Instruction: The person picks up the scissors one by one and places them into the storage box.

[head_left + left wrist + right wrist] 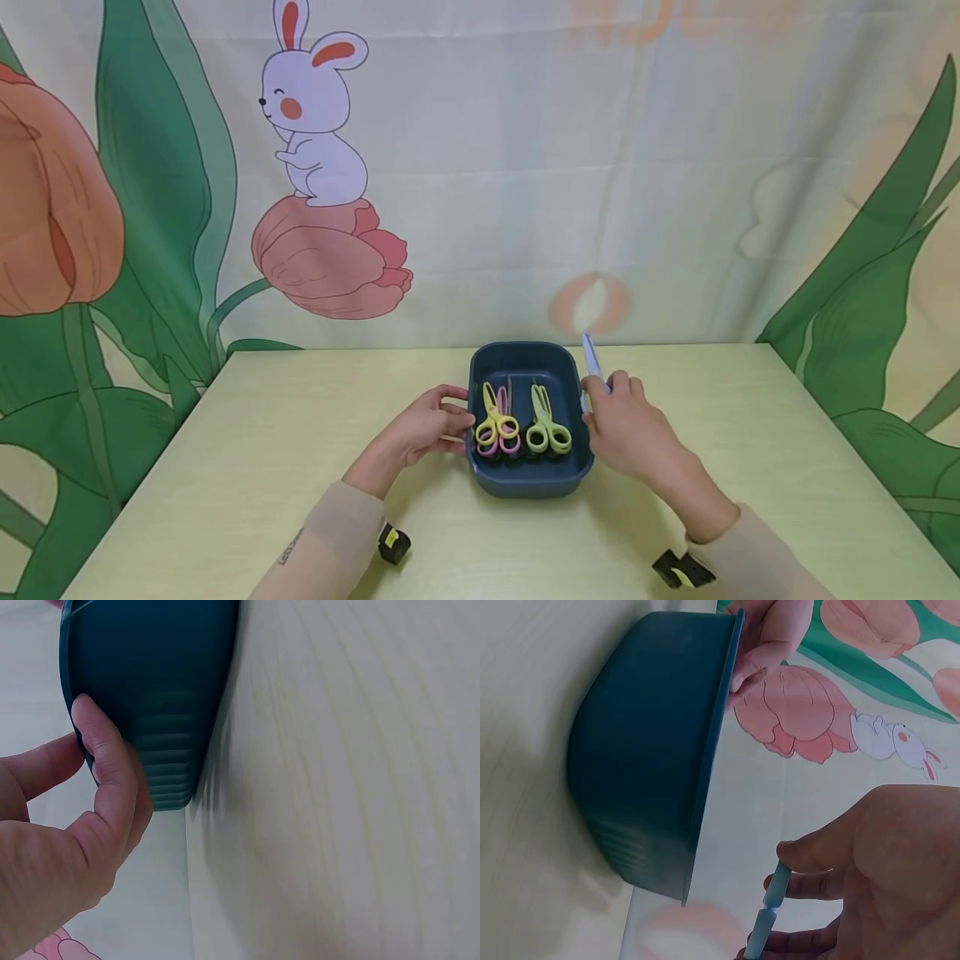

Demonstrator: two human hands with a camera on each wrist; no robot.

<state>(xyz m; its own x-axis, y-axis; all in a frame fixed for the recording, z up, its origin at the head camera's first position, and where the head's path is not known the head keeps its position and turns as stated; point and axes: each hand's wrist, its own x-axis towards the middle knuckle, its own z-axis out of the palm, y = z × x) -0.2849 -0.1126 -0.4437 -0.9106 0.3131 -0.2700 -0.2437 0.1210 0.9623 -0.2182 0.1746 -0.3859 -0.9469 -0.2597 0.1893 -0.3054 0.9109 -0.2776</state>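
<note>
Right hand (626,425) pinches light, stiff blue scissors (592,360) by the handle; left hand (427,425) grips the tray (525,487) rim, mid-desk (262,417).

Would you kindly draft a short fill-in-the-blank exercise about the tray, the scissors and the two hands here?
1. The scissors lie inside a dark ____ tray.
2. The left hand holds the tray's ____ side.
3. The right hand holds a light-blue tool ____ the tray.
4. The green scissors lie to the ____ of the yellow scissors.

Missing words: blue; left; outside; right
</note>
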